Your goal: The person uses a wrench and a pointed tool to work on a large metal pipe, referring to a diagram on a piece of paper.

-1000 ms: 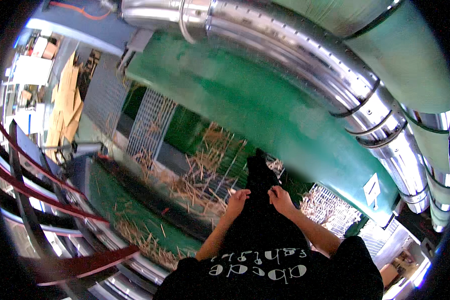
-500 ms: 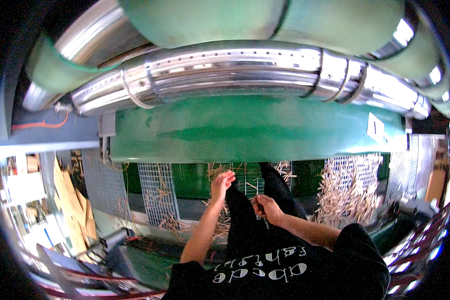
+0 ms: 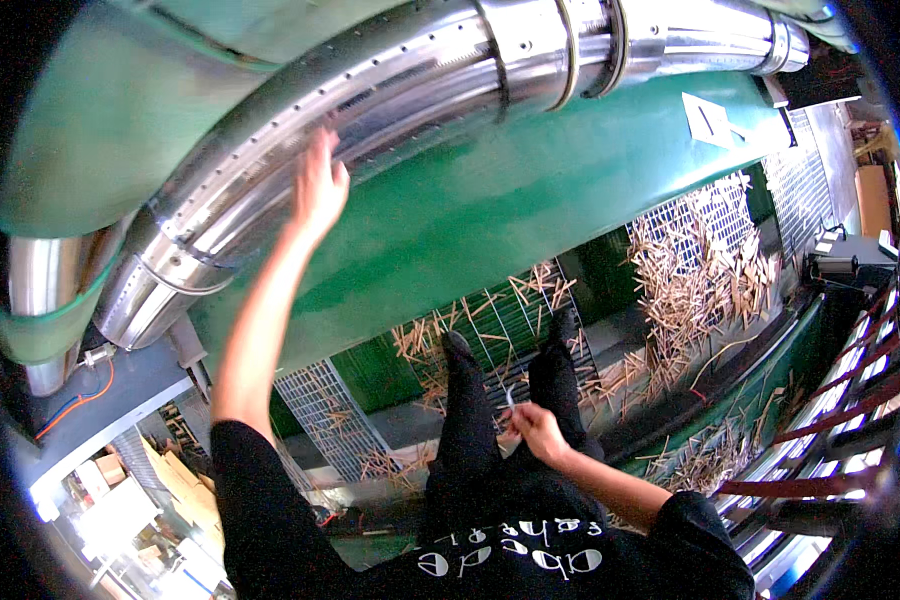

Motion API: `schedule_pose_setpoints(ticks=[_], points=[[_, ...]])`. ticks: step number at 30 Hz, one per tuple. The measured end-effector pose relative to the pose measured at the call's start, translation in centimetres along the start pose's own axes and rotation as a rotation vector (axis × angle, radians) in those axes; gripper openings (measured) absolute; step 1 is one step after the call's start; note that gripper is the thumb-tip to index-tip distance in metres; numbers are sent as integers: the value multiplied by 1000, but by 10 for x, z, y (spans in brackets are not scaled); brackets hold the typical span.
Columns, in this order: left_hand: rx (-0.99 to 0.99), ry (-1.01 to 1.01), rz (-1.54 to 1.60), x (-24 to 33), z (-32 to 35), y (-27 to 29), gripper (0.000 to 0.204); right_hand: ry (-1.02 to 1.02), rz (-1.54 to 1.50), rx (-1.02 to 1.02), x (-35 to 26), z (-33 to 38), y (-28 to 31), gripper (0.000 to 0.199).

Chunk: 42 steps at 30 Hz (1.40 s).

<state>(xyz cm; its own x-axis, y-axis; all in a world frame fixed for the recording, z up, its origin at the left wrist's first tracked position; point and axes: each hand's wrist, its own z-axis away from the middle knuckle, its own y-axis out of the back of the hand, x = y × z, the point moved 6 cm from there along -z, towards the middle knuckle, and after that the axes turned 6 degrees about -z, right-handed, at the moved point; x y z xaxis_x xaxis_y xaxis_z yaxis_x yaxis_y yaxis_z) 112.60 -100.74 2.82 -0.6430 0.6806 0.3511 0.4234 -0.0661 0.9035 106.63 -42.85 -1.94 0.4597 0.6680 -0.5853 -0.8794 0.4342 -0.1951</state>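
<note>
My left hand is stretched out to the upper left, fingers extended and slightly blurred. Its fingertips are over the shiny metal cylinder, which has rows of small holes; I cannot tell whether they touch it. My right hand is closed low in front of my body. A slim, pale, pointed tool sticks out from its fingers, its kind too small to make out. Between the cylinder and my legs runs a wide green sheet.
Metal rings circle the cylinder. A white paper lies on the green sheet at the right. Thin wooden strips are heaped on the grating below. A orange cable hangs at the left. Slatted red-brown rails stand at the lower right.
My left hand has gone from in front of my legs up and left to the metal cylinder. The view has tilted and turned. My right hand stays low, closed on the slim tool.
</note>
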Motion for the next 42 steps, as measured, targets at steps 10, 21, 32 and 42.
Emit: schedule_pose_setpoints(ticks=[10, 21, 32, 42], points=[[544, -214, -670, 25, -127, -48, 78, 572, 177, 221, -194, -239, 171, 19], [537, -255, -667, 19, -123, -51, 74, 690, 545, 218, -315, -488, 167, 28], [584, -356, -687, 16, -128, -45, 73, 611, 27, 171, -295, -530, 150, 30], [601, -348, -670, 16, -126, -49, 72, 541, -469, 208, -293, -521, 115, 25]])
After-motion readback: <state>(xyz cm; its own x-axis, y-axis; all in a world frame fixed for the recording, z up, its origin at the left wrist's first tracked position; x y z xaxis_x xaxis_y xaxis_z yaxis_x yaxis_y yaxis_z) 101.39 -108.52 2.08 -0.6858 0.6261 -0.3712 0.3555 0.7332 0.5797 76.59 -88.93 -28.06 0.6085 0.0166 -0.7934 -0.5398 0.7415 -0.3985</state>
